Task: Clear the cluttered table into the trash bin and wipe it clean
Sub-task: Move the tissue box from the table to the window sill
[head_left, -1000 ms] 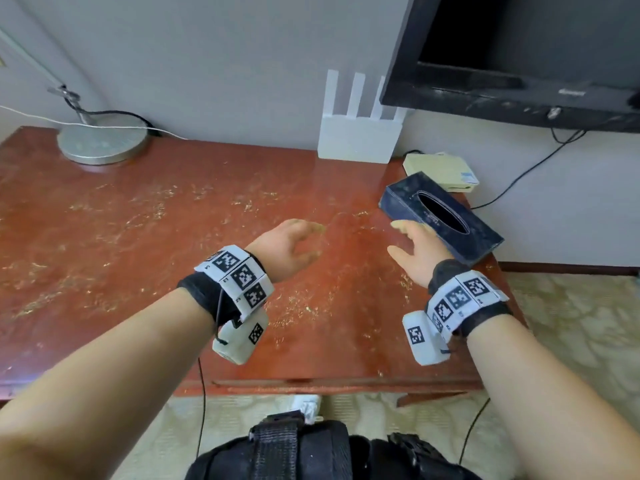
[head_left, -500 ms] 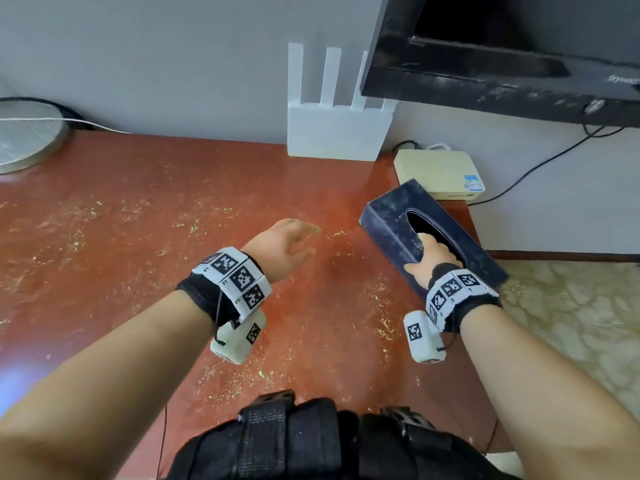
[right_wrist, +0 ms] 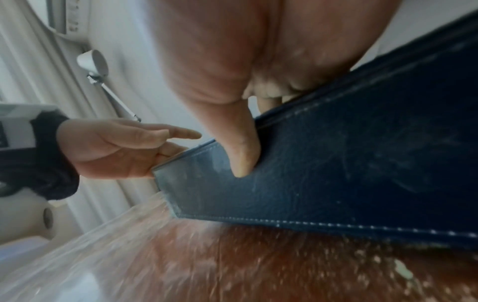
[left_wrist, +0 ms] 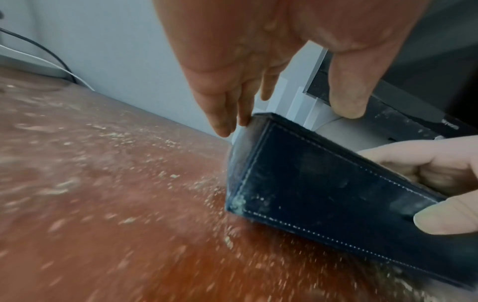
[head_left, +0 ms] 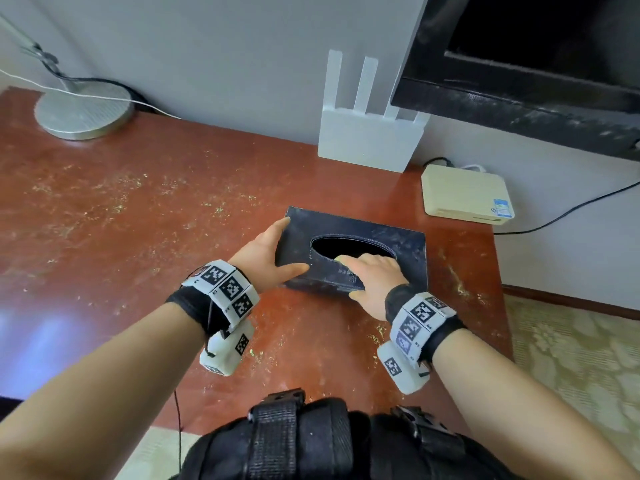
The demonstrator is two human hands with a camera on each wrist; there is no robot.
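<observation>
A dark blue tissue box with an oval opening stands on the red table, right of centre. My right hand grips its near wall: the fingers curl into the opening and the thumb presses the outside. My left hand lies against the box's left end with straight fingers touching the corner and the thumb spread apart. Pale crumbs are scattered over the tabletop. In the wrist views the box looks tilted; I cannot tell whether it is off the table.
A lamp base stands at the back left with cables. A white router and a beige box sit against the wall under a dark TV. The table's right edge borders patterned flooring.
My right hand reached the tissue box and took hold through its opening. The box has turned and shifted toward the table's middle. My left hand moved right onto its left end.
</observation>
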